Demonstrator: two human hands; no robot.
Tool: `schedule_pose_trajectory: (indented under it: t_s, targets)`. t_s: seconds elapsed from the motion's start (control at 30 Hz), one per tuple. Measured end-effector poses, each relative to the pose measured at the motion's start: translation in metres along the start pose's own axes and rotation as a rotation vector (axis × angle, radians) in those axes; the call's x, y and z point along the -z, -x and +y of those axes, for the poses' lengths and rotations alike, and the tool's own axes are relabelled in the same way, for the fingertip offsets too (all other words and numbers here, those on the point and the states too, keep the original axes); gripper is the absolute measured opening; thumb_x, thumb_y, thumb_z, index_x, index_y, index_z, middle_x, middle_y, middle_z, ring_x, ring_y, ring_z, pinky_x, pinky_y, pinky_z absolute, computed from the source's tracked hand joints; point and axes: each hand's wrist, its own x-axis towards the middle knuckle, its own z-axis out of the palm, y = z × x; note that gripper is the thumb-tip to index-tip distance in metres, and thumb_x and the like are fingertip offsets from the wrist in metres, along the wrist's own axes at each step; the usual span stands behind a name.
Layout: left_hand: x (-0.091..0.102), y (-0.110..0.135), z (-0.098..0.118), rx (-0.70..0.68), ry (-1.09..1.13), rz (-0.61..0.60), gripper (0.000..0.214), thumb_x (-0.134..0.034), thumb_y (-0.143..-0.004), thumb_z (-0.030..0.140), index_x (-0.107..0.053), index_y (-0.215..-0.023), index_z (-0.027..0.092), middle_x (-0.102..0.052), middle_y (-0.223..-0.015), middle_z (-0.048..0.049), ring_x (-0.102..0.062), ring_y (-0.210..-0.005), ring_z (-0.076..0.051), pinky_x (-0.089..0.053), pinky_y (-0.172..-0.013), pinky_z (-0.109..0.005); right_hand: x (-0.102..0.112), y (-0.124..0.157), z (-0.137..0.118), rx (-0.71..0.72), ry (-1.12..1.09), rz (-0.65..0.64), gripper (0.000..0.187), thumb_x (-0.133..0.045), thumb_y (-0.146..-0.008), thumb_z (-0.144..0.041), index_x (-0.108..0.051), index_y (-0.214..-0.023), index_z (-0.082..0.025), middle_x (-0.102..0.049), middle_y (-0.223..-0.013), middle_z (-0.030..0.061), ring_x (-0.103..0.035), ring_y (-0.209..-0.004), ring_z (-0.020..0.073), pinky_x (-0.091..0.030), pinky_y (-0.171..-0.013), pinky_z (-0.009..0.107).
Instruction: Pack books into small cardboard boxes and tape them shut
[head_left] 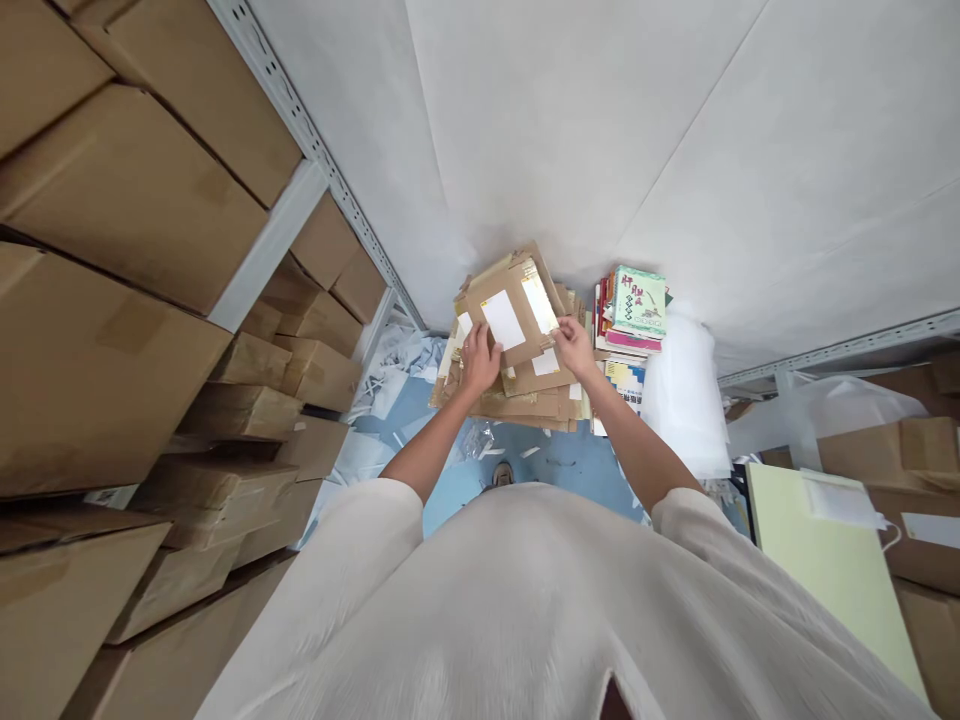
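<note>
A flat piece of brown cardboard point(517, 345) with white labels and shiny tape is tilted up in front of me, on top of a pile of flattened cardboard point(532, 404). My left hand point(480, 358) grips its lower left edge, the thumb pointing in toward a white label. At its lower right edge, my right hand point(574, 347) pinches the cardboard between thumb and fingers. The undersides of both grips are hidden. Just right of my right hand stands a stack of books point(637, 300), a green cover uppermost.
Cardboard boxes point(135, 190) fill the metal shelving at left. A white wrapped roll point(682, 390) stands beside the books. At right are a pale green panel point(825, 570) and more boxes point(877, 455). Crumpled plastic point(477, 440) and scraps lie on the blue floor point(555, 455).
</note>
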Motion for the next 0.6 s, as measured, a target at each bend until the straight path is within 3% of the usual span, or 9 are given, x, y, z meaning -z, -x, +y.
schedule_pose_trajectory:
  t_s: [0.13,0.3,0.4,0.47,0.6]
  targets:
    - [0.02,-0.015,0.0,0.022,0.013,0.114,0.067,-0.044,-0.117,0.046,-0.039,-0.177,0.018,-0.037,-0.187,-0.0217,-0.03,-0.176,-0.036,-0.031,-0.142,-0.06,0.01,0.003,-0.009,-0.025,0.035,0.052,0.032,-0.076,-0.094,-0.047,-0.075,-0.116,-0.025,-0.081,-0.108,0.0062,-0.073,-0.109,0.0265,-0.059,-0.103,0.039]
    - [0.029,-0.017,0.005,-0.016,-0.043,0.121,0.063,-0.049,-0.115,0.04,-0.045,-0.174,0.019,-0.038,-0.185,-0.0217,-0.032,-0.174,-0.038,-0.032,-0.14,-0.063,0.027,0.024,0.02,-0.173,0.1,0.146,0.024,-0.072,-0.09,-0.047,-0.072,-0.098,-0.025,-0.078,-0.102,0.0046,-0.07,-0.102,0.026,-0.059,-0.1,0.04]
    - [0.015,-0.001,0.007,-0.11,-0.134,-0.017,0.061,-0.053,-0.11,0.032,-0.052,-0.17,0.02,-0.042,-0.183,-0.0211,-0.036,-0.172,-0.04,-0.032,-0.14,-0.063,0.032,0.04,0.044,-0.275,0.126,0.251,0.023,-0.069,-0.088,-0.048,-0.069,-0.095,-0.025,-0.077,-0.1,0.0047,-0.07,-0.103,0.0263,-0.059,-0.104,0.042]
    - [0.0,0.016,0.005,-0.161,-0.192,-0.177,0.061,-0.056,-0.107,0.028,-0.057,-0.167,0.021,-0.047,-0.18,-0.0209,-0.041,-0.168,-0.041,-0.033,-0.139,-0.064,0.034,0.05,0.057,-0.335,0.102,0.304,0.023,-0.071,-0.085,-0.044,-0.07,-0.098,-0.026,-0.078,-0.104,0.0055,-0.071,-0.107,0.026,-0.06,-0.106,0.042]
    - [-0.029,0.045,-0.007,-0.155,-0.26,-0.473,0.063,-0.062,-0.102,0.026,-0.058,-0.165,0.019,-0.048,-0.179,-0.0222,-0.047,-0.165,-0.041,-0.039,-0.136,-0.063,0.031,0.067,0.077,-0.581,-0.105,0.271,0.043,-0.077,-0.082,-0.04,-0.07,-0.123,-0.028,-0.077,-0.104,0.0024,-0.072,-0.09,0.0221,-0.066,-0.092,0.041]
